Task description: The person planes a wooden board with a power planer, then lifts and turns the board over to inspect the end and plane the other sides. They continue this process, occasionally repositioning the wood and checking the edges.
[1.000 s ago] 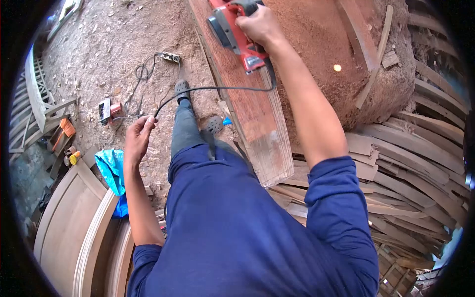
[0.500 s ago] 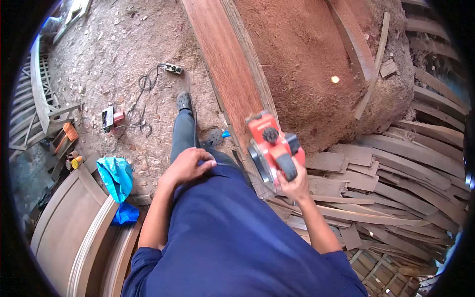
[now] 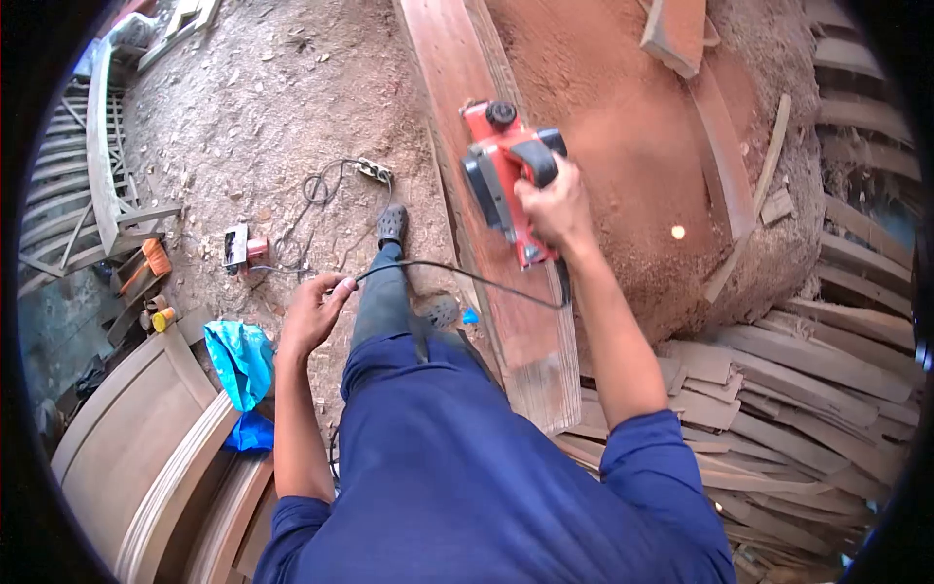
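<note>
Planer [image 3: 504, 185] had shifted fwd along the plank [image 3: 449, 73], away from its near end, vs 0.5 s earlier; L hand [image 3: 313, 313] had come off the shirt hem & now had the cord [image 3: 457, 272]. R hand [image 3: 556, 209] was wrapped round the planer's rear handle. L hand had a narrow pinch on the cord, thumb vs fingers. Cord ran from there across to the planer's back end. Planer was over the plank, approx in line w/ it; couldn't tell if its sole touched the wood. R of the plank: reddish sawdust [image 3: 623, 185]. L of it, on the ground: 1 clog [image 3: 392, 223], a power strip [image 3: 374, 171] & a 2nd red tool [image 3: 255, 249]. Nearer, far L: blue plastic bag [image 3: 239, 365] by a wood panel [image 3: 141, 414]. Lower R: stacked offcuts [image 3: 798, 360].
</note>
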### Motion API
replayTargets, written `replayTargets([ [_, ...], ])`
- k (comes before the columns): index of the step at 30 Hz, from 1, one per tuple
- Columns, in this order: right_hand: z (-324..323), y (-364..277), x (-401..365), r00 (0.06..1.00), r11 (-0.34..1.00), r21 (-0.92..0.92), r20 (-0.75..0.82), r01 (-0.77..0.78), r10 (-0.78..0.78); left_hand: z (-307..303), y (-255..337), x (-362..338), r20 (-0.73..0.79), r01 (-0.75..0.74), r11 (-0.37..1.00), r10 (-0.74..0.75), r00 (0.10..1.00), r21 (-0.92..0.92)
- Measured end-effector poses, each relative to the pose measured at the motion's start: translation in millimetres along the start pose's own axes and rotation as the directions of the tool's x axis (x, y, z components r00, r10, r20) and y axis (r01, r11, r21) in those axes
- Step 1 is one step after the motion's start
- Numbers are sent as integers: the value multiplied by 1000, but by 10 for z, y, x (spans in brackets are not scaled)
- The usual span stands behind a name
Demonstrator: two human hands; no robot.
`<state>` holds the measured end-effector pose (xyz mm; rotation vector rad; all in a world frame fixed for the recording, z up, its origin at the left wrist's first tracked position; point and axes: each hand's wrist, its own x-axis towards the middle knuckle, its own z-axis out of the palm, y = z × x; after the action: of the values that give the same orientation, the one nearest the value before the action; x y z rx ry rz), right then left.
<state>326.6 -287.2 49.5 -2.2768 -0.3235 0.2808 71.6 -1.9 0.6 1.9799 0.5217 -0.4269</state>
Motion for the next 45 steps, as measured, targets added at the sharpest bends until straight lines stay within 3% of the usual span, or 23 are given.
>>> replayTargets([
  [3,281,-206,1244,1000,1000,9,-25,-4,5,-162,-143,169,-185,69,980,-104,977,-188],
  [4,273,-481,1477,994,994,37,43,-107,105,-182,-242,205,-185,72,965,-121,975,-253],
  [5,359,-438,1844,996,995,-65,42,-80,83,-186,-249,216,-202,46,953,-111,973,-300],
  [6,406,-455,2037,991,992,41,68,-116,113,-221,-252,245,-216,16,941,-94,972,-339],
  [8,357,-501,2070,988,989,67,86,-133,127,-285,-317,255,-235,2,940,-87,968,-342],
  [9,311,-425,1972,1000,999,43,22,11,-12,-270,-365,203,-256,5,934,-103,961,-358],
  [10,228,-305,1758,989,989,9,-36,144,-144,-283,-405,167,-209,46,935,-127,970,-352],
  [12,-35,-345,990,984,981,69,-2,180,-180,-230,-301,80,-116,77,964,-109,987,-256],
  [13,-145,-212,577,973,972,-85,-52,220,-225,-190,-244,55,-46,32,981,-41,998,-190],
  [14,-261,-201,132,981,978,-100,-29,186,-189,-129,-183,38,24,-24,992,27,999,-127],
  [16,-391,30,-778,998,996,-64,15,63,-62,66,-38,5,114,28,994,-15,993,-110],
  [18,-491,70,-1632,1000,1000,-19,2,-15,15,258,156,-9,406,-86,996,71,911,18],
  [20,-603,165,-2431,978,984,-40,110,-175,179,445,410,-62,553,-194,978,119,825,79],
  [22,-615,180,-3110,987,978,-146,36,-147,153,727,377,-113,654,-369,930,281,702,-4],
  [24,-621,229,-3641,917,922,-103,110,-373,383,910,452,-204,730,-449,893,325,601,-27],
  [26,-567,334,-3848,899,913,-28,165,-406,405,1007,429,-252,736,-465,884,346,582,-48],
  [29,-383,241,-3568,932,938,-16,115,-345,345,925,406,-268,659,-431,902,337,673,-21],
  [34,-172,-25,-2606,978,978,-33,45,-204,206,305,360,-184,454,-174,972,86,887,156],
  [38,26,-122,-1983,997,994,-81,-36,-71,69,5,168,-178,308,-16,994,-19,951,111],
  [40,132,-151,-1601,995,994,-50,-3,-97,97,-50,-35,-209,173,-59,995,44,984,84],
  [43,297,-223,-936,994,993,-110,-95,36,-47,-135,-222,-222,43,32,997,-35,998,68],
  [44,282,-335,-653,988,987,-54,36,-151,153,-160,-266,-221,38,35,997,-38,999,63],
  [45,341,-374,-383,998,998,-16,-19,-59,59,-175,-294,-216,-20,50,999,-50,999,18],
])
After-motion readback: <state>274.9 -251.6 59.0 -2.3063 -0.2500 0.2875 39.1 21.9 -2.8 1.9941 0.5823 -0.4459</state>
